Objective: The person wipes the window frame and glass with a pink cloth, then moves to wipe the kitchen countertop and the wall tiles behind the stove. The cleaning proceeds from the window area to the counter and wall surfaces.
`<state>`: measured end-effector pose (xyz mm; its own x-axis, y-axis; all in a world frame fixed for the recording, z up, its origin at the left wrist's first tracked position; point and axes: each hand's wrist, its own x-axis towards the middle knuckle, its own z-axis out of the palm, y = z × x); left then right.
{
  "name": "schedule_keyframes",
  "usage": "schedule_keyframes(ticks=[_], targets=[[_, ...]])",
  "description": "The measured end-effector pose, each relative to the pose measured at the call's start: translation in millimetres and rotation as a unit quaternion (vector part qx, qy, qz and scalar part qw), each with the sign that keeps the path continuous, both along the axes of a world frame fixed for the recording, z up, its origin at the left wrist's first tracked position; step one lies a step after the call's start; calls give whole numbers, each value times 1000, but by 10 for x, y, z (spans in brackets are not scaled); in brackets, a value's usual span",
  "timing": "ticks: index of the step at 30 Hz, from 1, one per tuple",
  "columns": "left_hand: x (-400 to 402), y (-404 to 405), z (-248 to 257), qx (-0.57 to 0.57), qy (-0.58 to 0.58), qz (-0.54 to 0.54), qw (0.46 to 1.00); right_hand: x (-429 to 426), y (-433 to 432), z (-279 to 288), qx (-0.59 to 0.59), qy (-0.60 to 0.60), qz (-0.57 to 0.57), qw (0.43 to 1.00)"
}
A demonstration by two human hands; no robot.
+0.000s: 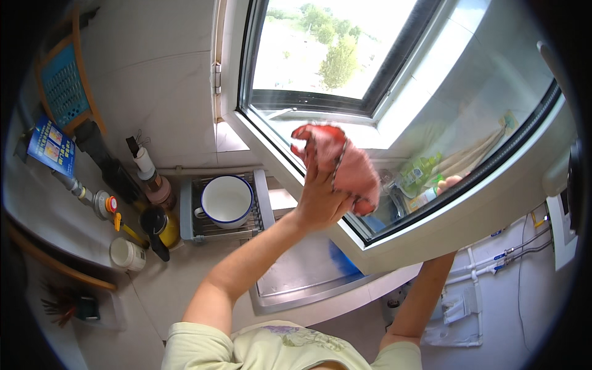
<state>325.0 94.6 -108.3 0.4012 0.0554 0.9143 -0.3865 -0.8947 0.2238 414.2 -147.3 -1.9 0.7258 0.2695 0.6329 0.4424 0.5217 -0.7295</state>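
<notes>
A pink cloth with a dark stitched edge [354, 171] is in my left hand [321, 199], pressed against or close before the glass of an open window sash [397, 259]. The sash slants across the view with its white frame low in front of me. My right arm reaches up behind the sash; of my right hand [448, 183] only some fingertips show through the glass near its lower right edge, and the rest is hidden by the frame. Whether those fingers hold anything cannot be told.
Below the sash lies a stainless steel sink [296, 282]. On its left a drying rack [186, 208] holds a white enamel mug [226, 200]. Bottles, a glass oil jug [159, 226], a white cup [127, 254] and a gas valve [102, 203] stand further left. Green bottles [418, 173] show through the glass.
</notes>
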Motion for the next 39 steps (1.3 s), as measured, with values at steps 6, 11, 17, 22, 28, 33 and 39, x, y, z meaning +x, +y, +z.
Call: schedule_keyframes(ticks=[6,11,17,22,28,33,39], targets=[[-64,8,-342,-180,27,-3,983,54,-46,-23,-42,-18,-107,993],[142,282,-24,-257,-78,42,962,45,-188,21,-46,-60,-115,991],[90,537,229,-213,-46,137,966,-131,27,96,-51,-29,-228,972],[84,704,371,-188,-37,139,972,-64,-93,142,-29,-72,-46,996],[66,705,361,-181,-39,117,976,-72,-67,132,5,-49,-100,994],[95,732,360,-164,-41,144,975,-128,-24,168,10,-43,-151,988],[90,734,328,-179,-36,120,976,-65,-113,99,7,-38,-148,988]])
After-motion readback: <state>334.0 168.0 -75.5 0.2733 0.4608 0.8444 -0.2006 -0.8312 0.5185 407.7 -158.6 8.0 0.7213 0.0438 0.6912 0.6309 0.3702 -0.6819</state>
